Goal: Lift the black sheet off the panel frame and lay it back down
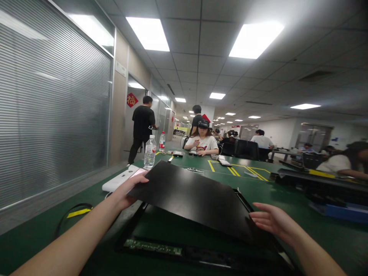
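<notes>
A thin, flat black panel (189,195) is held tilted above a dark frame (209,256) on the green table. My left hand (133,188) grips the panel's left corner, thumb on top and fingers underneath. Beside the panel's right edge is my right hand (270,219), its fingers stretched out and thumb apart. Its fingertips meet or nearly meet that edge; contact is hard to tell. Along the near side of the frame runs a strip of green circuit board (153,247). The panel covers much of the frame's far side.
A white device (115,183), a water bottle (150,152) and a red-capped bottle (162,141) stand at the left. A black cable (64,216) lies nearer. Across the green table (324,245) a person (202,142) sits working. Dark panels (304,180) are stacked at right.
</notes>
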A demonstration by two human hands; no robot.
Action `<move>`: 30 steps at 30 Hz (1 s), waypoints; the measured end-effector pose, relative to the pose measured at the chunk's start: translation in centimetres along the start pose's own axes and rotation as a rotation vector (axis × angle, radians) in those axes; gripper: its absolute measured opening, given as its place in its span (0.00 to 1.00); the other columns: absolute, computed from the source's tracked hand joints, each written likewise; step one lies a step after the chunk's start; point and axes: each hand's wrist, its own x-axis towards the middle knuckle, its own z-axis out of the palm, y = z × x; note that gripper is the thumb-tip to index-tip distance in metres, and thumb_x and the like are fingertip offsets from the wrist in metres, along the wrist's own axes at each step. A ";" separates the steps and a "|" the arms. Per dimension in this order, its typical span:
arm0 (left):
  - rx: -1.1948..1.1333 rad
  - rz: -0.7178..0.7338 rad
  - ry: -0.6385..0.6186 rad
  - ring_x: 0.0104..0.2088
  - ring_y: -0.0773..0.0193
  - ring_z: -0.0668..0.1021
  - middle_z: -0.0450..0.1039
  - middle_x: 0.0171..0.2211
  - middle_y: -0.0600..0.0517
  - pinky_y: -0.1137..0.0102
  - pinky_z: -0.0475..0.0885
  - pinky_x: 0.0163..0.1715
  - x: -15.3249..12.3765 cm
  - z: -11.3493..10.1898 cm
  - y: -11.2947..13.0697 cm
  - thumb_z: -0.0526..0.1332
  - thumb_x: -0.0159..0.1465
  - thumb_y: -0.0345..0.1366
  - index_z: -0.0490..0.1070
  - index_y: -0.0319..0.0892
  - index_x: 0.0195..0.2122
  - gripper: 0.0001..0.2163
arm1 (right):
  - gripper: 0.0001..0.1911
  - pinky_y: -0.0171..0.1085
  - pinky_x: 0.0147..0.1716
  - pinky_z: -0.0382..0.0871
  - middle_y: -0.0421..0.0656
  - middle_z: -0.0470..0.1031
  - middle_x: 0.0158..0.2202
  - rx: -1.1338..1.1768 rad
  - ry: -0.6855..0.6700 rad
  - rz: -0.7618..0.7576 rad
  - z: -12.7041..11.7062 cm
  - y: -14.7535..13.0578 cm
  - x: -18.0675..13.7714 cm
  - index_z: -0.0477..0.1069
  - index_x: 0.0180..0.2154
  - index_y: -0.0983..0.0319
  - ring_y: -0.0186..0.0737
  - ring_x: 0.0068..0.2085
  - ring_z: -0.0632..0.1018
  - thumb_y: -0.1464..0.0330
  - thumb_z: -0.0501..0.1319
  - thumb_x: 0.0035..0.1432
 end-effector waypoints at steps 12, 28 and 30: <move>0.097 0.034 0.023 0.36 0.53 0.78 0.76 0.38 0.45 0.68 0.72 0.31 -0.8 1.2 -0.2 0.62 0.47 0.31 0.67 0.38 0.49 0.25 | 0.32 0.30 0.20 0.69 0.53 0.77 0.28 -0.087 0.122 -0.024 -0.2 0.0 0.1 0.55 0.54 0.71 0.37 0.23 0.76 0.64 0.57 0.49; 0.116 0.066 0.024 0.33 0.56 0.78 0.77 0.34 0.48 0.70 0.72 0.28 -0.7 1.4 -0.2 0.61 0.47 0.29 0.68 0.39 0.48 0.24 | 0.26 0.26 0.09 0.52 0.53 0.78 0.29 -0.141 0.186 -0.085 -0.8 0.4 1.0 0.59 0.50 0.69 0.29 0.15 0.66 0.65 0.55 0.49; 0.114 0.061 0.031 0.34 0.55 0.78 0.77 0.33 0.48 0.69 0.72 0.29 -0.8 1.5 -0.2 0.62 0.47 0.29 0.68 0.40 0.47 0.23 | 0.27 0.26 0.09 0.50 0.53 0.78 0.27 -0.142 0.176 -0.090 -0.9 0.5 1.4 0.59 0.51 0.71 0.28 0.14 0.64 0.66 0.55 0.49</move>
